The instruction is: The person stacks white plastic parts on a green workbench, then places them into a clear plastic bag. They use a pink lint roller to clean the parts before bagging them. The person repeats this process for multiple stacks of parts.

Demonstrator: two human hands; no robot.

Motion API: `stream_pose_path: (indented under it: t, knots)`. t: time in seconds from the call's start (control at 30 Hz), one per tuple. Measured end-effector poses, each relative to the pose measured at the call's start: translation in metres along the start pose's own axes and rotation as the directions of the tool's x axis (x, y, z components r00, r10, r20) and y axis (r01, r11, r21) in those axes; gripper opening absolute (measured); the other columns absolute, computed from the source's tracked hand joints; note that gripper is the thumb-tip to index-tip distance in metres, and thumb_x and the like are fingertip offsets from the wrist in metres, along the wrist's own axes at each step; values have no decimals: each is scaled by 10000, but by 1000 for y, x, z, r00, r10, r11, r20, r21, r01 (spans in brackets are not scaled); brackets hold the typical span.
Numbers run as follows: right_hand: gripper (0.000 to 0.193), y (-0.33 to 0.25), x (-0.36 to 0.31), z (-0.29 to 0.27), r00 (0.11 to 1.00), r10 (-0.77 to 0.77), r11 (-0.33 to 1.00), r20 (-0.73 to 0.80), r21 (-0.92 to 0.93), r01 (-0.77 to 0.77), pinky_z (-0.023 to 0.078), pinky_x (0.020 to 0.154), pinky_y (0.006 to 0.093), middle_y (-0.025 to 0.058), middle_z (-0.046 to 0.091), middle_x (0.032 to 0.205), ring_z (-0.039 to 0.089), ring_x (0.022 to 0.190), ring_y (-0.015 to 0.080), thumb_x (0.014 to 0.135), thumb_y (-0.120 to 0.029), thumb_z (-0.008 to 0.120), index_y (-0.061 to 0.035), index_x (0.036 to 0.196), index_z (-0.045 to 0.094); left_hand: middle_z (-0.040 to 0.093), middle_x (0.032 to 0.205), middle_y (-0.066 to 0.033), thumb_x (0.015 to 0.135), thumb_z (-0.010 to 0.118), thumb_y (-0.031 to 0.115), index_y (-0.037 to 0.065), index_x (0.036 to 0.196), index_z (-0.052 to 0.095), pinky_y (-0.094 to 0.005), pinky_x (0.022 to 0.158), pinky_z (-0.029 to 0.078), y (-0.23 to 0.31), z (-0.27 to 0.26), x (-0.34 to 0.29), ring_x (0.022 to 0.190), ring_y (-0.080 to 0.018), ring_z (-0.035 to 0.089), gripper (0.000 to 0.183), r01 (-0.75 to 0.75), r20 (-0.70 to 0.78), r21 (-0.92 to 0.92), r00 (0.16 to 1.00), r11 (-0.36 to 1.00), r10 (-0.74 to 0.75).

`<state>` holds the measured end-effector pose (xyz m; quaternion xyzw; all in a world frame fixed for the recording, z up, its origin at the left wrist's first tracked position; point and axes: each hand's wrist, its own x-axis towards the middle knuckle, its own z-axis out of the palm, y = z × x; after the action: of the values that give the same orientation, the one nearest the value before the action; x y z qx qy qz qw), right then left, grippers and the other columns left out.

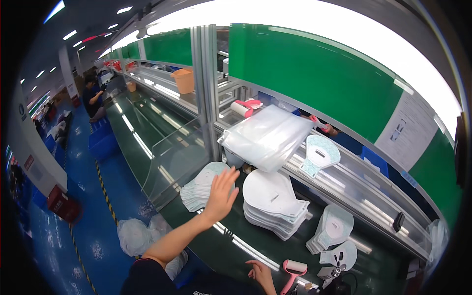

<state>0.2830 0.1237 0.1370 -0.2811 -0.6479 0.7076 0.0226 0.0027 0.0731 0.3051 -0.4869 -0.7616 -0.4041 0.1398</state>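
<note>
My left hand (221,195) reaches out with its fingers spread, holding nothing. It is in front of a stack of pale green-and-white paddle-shaped sheets (202,183); whether it touches them I cannot tell. Just right of it rises a taller stack of white paddle-shaped pieces (269,196), each with a short tab. My right hand (262,276) is low at the near edge of the bench, its fingers loosely apart with nothing seen in them. Beside it lies a lint roller (295,269) with a pink handle and a white roll.
More paddle-shaped pieces (334,226) are stacked to the right, near a small metal device (335,273). On the shelf lie clear plastic bags (268,135), a single patterned piece (319,153) and another roller (243,108). A metal post (205,88) and clear panel (172,152) stand left.
</note>
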Motion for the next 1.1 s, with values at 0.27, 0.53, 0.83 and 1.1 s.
stream_pose_path:
  t: [0.27,0.53,0.83,1.1]
  knots:
    - [280,-27,-6,1,998,9,1000,-65,2,-9,460,555,206,7,467,517,547,554,72,932,-144,374,-43,1074,593,195,1411,-256,877,371,512,-86,1330,254,-534,1047,95,-76,83,154,1327,-383,124,759,315,96,354,924,881,-369]
    - [281,-20,-9,-5,995,45,999,-92,-7,-46,455,553,197,3,484,531,528,533,62,937,-147,372,-58,1095,586,335,1367,-191,873,392,475,-39,1212,486,-581,1031,85,-99,146,163,1328,-339,161,622,180,44,794,935,580,-351]
    - [275,-89,12,-23,988,-121,993,-95,-15,120,476,618,221,12,529,557,565,596,81,937,-158,411,-56,1137,569,633,850,-180,902,448,243,70,1063,584,-456,686,462,9,104,176,755,-360,604,272,119,76,36,990,992,-122]
    - [505,-219,98,-65,698,-412,622,-586,379,685,413,905,343,124,479,1208,459,1108,191,945,-356,392,-6,1307,360,638,886,-163,857,525,142,72,1107,565,-367,650,492,83,99,114,758,-318,621,263,-399,209,-288,861,871,464]
